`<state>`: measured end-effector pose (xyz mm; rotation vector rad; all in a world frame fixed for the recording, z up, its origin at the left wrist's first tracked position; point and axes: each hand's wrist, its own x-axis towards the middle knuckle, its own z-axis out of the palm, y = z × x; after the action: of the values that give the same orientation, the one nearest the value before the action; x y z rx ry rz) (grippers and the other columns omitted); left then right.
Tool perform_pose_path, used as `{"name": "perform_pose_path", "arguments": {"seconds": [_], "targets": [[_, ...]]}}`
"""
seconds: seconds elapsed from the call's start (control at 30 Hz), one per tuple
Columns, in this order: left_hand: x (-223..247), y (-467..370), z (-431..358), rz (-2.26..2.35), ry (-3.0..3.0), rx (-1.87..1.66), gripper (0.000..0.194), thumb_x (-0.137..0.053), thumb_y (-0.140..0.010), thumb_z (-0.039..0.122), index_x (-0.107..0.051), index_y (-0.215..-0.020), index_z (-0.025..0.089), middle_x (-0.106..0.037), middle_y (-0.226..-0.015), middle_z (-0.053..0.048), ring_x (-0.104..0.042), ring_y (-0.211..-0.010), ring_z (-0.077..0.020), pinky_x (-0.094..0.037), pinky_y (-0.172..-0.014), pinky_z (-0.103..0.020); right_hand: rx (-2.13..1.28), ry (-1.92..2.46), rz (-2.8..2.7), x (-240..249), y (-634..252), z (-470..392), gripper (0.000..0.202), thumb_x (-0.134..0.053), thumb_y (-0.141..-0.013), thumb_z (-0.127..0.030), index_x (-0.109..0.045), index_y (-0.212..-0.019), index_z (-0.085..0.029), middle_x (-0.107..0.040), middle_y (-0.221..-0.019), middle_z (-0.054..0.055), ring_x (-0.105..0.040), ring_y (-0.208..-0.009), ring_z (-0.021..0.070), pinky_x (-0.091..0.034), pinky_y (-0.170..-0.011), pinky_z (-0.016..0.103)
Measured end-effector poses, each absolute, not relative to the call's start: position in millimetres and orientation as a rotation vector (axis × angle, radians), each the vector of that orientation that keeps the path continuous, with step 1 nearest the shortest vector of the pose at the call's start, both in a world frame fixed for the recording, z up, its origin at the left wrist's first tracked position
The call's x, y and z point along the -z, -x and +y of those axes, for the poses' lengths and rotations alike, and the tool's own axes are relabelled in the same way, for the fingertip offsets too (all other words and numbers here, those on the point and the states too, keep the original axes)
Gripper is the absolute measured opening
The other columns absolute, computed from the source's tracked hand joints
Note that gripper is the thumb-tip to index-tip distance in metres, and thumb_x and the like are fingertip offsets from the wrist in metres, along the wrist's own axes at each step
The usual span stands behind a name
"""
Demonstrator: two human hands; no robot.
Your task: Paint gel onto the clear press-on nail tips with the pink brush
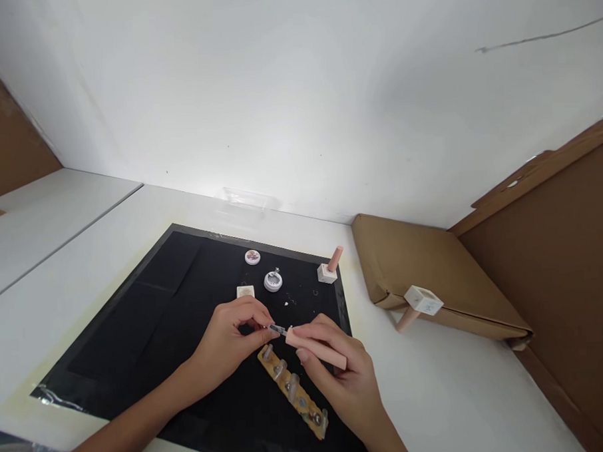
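The left hand (pixel 231 334) pinches a small see-through piece (pixel 275 328) between thumb and forefinger, above the middle of the black mat (pixel 136 326). The right hand (pixel 345 374) grasps a pink-handled brush (pixel 319 352), its tip at the piece; whether the bristles touch is too small to tell. Steady work here probably calls for a firm pinch near the piece's end, a light brush angle and hands braced close together.

Toward the mat's far edge stands a lidless white jar (pixel 273 286) with something greyish inside and a small metallic bit at its rim; its lid (pixel 252 257) lies near. A white bottle (pixel 245 292) shows partly behind the left hand. A pink-capped bottle (pixel 327 273) stands at the mat's far right corner. Near the right edge, a yellow strip (pixel 293 394) carries several clear pieces.
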<state>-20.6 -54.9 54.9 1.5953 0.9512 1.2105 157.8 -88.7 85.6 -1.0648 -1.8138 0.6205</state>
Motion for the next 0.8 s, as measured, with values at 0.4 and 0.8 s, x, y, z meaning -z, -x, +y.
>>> {"name": "perform_pose_path", "arguments": {"seconds": [0.4, 0.8], "targets": [[-51.9, 19.6, -55.2, 0.962, -1.573, -1.192, 0.011, -0.069, -0.073, 0.014, -0.067, -0.062, 0.015, -0.066, -0.07, -0.005, -0.061, -0.063, -0.0142, -0.047, -0.056, -0.022, -0.437, 1.148, -1.829, -88.7, -157.0, -86.1, 0.017, -0.056, -0.078, -0.01, -0.068, -0.081, -0.022, -0.065, -0.064, 0.001, -0.056, -0.056, 0.0148, -0.044, -0.047, 0.025], [-51.0, 20.6, -54.5, 0.98, -1.603, -1.223, 0.011, -0.069, -0.072, 0.012, -0.067, -0.061, 0.015, -0.065, -0.071, -0.005, -0.061, -0.064, -0.0142, -0.047, -0.056, -0.022, -0.484, 1.045, -1.871, -87.0, -155.9, -84.6, 0.021, -0.058, -0.078, -0.007, -0.068, -0.086, -0.022, -0.07, -0.07, 0.002, -0.055, -0.06, 0.0165, -0.045, -0.055, 0.03]]}}
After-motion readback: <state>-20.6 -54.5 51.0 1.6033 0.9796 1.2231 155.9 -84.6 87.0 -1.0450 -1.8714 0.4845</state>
